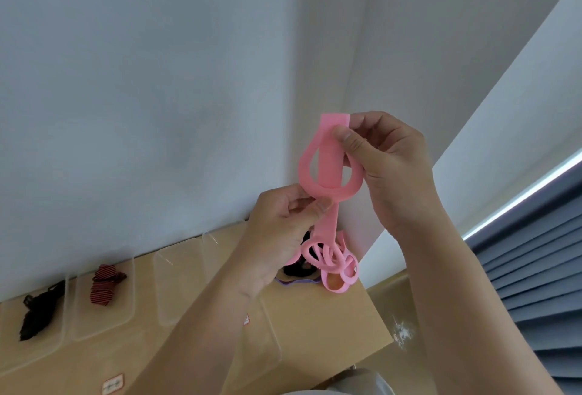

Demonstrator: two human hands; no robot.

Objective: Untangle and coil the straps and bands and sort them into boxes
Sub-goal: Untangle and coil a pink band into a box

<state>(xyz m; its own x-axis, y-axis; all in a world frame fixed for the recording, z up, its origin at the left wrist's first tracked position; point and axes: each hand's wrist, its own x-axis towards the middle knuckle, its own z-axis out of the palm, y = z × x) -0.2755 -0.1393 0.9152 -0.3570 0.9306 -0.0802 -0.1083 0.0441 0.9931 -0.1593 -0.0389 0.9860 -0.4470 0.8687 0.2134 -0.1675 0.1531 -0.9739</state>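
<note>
**Grip, right hand** (390,168): raised in front of the wall. Thumb and fingers are closed on the flat upper end of the pink band (329,171), pinching it just below its cut edge.

**Grip, left hand** (280,231): lower and just to the left. Thumb and forefinger pinch the same band where it leaves the bottom of the loop.

**Pink band**: held in the air between the two hands. It is wound into one open, rounded loop around a straight middle strip, so the coil appears barely begun. Below the left hand the band runs down, fairly straight, to a pink tangle (333,260) on the table (330,325).

**Pile under the tangle**: black straps (296,270) lie touching the pink loops, with a purple band (291,283) showing at the pile's near edge.

**Boxes**: clear boxes stand in a row along the wall. The far-left box (47,350) holds a black strap (37,312). The next box (104,322) holds a red-and-black striped strap (105,284). A third box (179,294) stands beside it.

**Risks, as judged**:
- The lower loops look interlocked, so pulling more length upward could tighten them into a knot.
- The pull could also lift the black straps along with the pink.
- The band seems springy. If either pinch slackens, the single loop would likely pop open.
- Winding with the flat band twisted would give a coil that is uneven and may not sit well in a box.
</note>
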